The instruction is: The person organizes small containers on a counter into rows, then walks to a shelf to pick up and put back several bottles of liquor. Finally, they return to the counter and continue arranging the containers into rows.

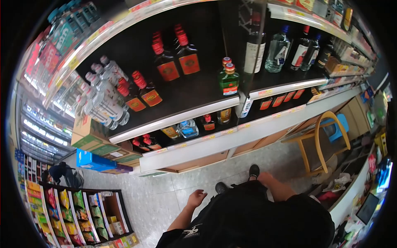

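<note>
Left fingers [202, 193]: loosely bent, slightly spread
Left hand [195, 200]: over gray tiled floor [163, 188], just beside left shoe [221, 188] in view
Right hand [265, 178]: near right shoe [254, 170] in view; blurry, can't tell finger state
Clothing: black top [248, 217], white print at left side
Closest goods: on lower shelf [229, 132], beyond both hands, well apart from them
Lower shelf, middle: clear bottle [188, 129] with blue label, dark bottle [209, 124] with red cap, amber bottle [224, 116]
Lower shelf, right: row of orange-red labels [278, 100]
Upper shelf [178, 119], front edge: two green bottles [230, 81], red-gold caps, upright, one behind the other
Upper shelf, left: clear bottles [103, 103], then dark red-capped bottles [149, 94] with orange labels
Upper shelf, past divider: white-labeled bottle [254, 51], blue-capped clear bottle [278, 50]
Left end: stacked cartons [93, 134], blue box [92, 159] near floor
Bottom left: snack rack [112, 204], colorful packets [65, 199] in columns
Right: wooden chair [348, 142], blue stool [341, 124] just beside it
Far right: dark screen [367, 208] on cluttered tabletop [345, 194]
</note>
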{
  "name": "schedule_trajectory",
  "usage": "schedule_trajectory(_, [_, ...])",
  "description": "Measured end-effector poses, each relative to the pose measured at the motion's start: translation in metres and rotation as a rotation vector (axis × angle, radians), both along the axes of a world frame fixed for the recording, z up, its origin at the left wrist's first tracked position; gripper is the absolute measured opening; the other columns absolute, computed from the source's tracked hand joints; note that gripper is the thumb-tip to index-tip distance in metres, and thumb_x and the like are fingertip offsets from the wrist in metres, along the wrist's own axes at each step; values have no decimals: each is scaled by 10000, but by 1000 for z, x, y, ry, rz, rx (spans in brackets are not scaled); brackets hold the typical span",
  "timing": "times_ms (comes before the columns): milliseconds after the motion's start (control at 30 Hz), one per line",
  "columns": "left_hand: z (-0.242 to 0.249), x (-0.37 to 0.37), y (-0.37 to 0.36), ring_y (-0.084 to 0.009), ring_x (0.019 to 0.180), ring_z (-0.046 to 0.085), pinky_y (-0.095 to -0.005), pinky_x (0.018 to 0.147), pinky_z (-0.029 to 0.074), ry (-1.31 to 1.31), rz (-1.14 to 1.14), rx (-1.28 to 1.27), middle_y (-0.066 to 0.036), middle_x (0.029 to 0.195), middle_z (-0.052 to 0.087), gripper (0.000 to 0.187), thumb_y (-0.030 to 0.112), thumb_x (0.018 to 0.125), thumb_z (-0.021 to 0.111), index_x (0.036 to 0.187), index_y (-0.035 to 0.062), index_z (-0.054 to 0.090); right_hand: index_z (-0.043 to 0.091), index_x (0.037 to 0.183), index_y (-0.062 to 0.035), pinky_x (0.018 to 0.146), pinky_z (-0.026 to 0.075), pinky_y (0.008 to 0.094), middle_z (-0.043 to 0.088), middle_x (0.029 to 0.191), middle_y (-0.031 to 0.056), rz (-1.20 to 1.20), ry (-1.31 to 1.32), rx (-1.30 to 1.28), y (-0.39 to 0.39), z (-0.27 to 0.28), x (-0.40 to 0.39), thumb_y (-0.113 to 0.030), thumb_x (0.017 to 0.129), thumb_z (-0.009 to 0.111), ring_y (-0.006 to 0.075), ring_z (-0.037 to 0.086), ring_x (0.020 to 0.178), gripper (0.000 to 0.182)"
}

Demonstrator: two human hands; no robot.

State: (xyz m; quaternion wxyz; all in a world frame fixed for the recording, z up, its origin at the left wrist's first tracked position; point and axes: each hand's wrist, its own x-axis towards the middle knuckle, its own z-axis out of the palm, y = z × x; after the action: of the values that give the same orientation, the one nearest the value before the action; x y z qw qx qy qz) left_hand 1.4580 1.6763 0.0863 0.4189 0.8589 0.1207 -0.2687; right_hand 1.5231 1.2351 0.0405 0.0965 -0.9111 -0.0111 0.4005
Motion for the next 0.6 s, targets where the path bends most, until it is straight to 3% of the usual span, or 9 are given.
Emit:
schedule_trajectory(67, [46,37,-19,-287,968,649,-352,847,506,-230,-54,-103,-145,1015,685,445,370,806,711,1102,44,645,697,981,-73,838,507,446,656,1028,189,78,-63,64,6,28,-5,-296,902,504,347,640,974,306])
schedule_trajectory(200, [155,122,-51,-285,925,647,-356,816,516,-823,-281,-139,-128,998,671,305,194,780,745,1048,69,670,702,994,-107,855,516,443,652,1061,165,56,-90,68,2,29,-11,-235,883,499,329,641,992,264])
schedule_trajectory(233, [184,143,-58,-287,924,645,-356,810,518,-929,-344,-179,-124,1000,666,283,154,769,746,1031,75,676,703,996,-111,854,519,436,656,1060,155,224,-91,8,-4,20,-10,-231,880,500,327,641,994,263])
schedule_trajectory(267, [212,159,-65,-287,934,642,-354,808,519,-993,-366,-196,-120,1000,662,270,126,762,742,1019,75,677,704,999,-115,854,522,429,660,1060,145,395,-94,-55,-11,12,-7,-227,877,501,326,640,996,262])
schedule_trajectory(367, [287,197,-90,-284,947,638,-349,801,519,-1169,-385,-169,-118,1004,656,259,83,751,732,1004,72,676,702,1010,-104,858,516,427,661,1083,124,495,-70,-47,-34,2,4,-202,859,517,324,632,1017,258])
schedule_trajectory(500, [353,233,-119,-293,986,614,-351,818,509,-1256,-289,-176,-138,1107,600,310,77,760,722,1061,60,651,702,1009,-89,851,515,426,661,1096,126,475,-54,-73,-57,-7,32,-158,841,551,327,629,1023,237])
schedule_trajectory(600, [381,266,-131,-295,1093,558,-359,921,455,-1302,-302,-112,-152,1179,562,472,115,740,750,1176,45,585,670,1058,-104,893,505,441,618,1160,102,479,14,-102,-71,-2,47,-106,838,600,330,584,1086,230])
